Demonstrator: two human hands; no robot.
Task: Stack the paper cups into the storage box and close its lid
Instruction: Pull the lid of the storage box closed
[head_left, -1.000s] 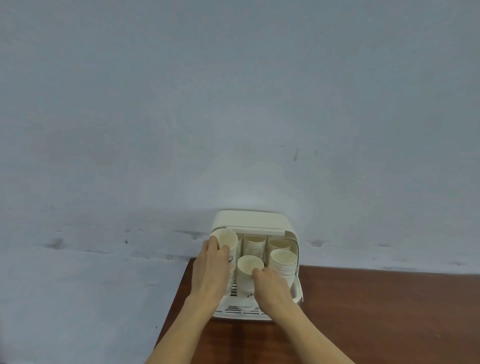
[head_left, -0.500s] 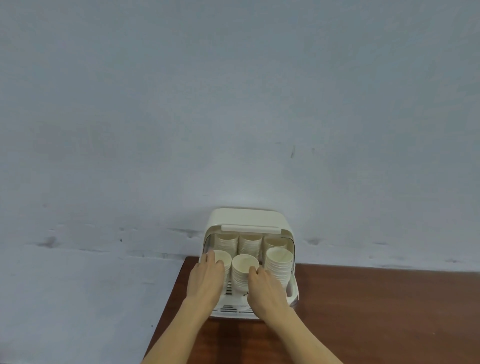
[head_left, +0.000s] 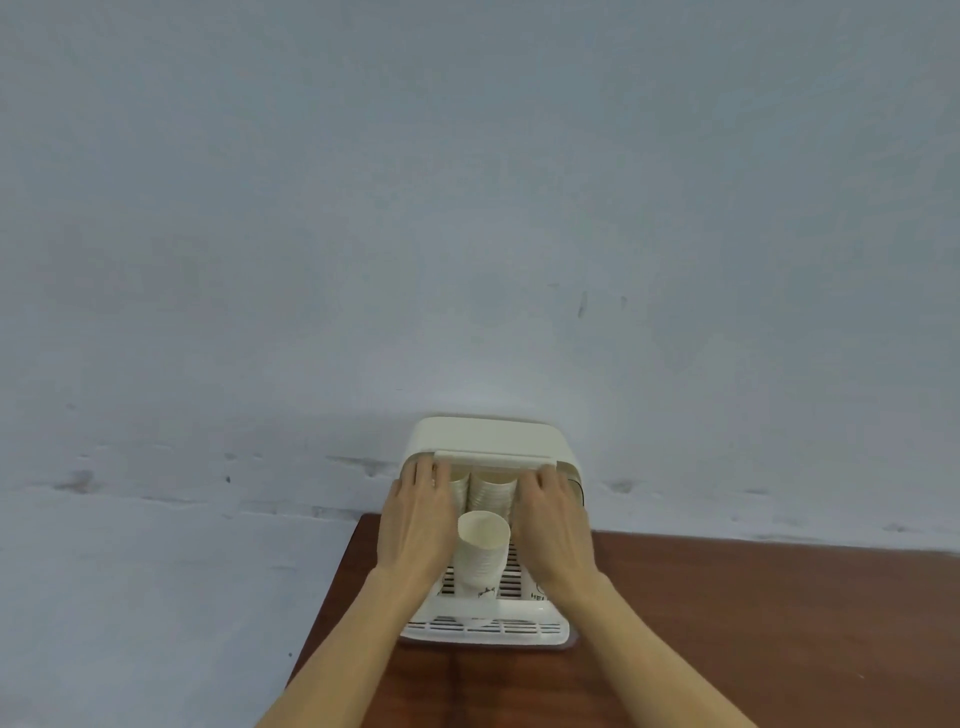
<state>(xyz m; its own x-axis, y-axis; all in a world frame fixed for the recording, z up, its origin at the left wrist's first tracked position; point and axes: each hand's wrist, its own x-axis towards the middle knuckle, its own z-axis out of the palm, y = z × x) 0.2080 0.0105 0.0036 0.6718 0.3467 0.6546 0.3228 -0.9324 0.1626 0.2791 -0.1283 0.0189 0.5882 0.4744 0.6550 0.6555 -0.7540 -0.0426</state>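
The cream storage box (head_left: 485, 630) stands at the back left corner of the wooden table, its lid (head_left: 488, 435) rolled up over the top. Stacks of white paper cups fill it: a front middle stack (head_left: 482, 551) and a back stack (head_left: 493, 493) show between my hands, and the others are hidden. My left hand (head_left: 415, 519) and my right hand (head_left: 555, 519) reach into the opening, one on each side. Their fairly straight fingers touch the two ends of the lid's front handle bar (head_left: 491, 459).
The brown wooden table (head_left: 727, 623) extends right and toward me. Its left edge runs just beside the box. A pale blue-grey wall (head_left: 467, 208) rises right behind the box.
Both hands have let go of the front cup stacks and moved up to the lid's handle bar. The left and right front stacks are now hidden under my hands.
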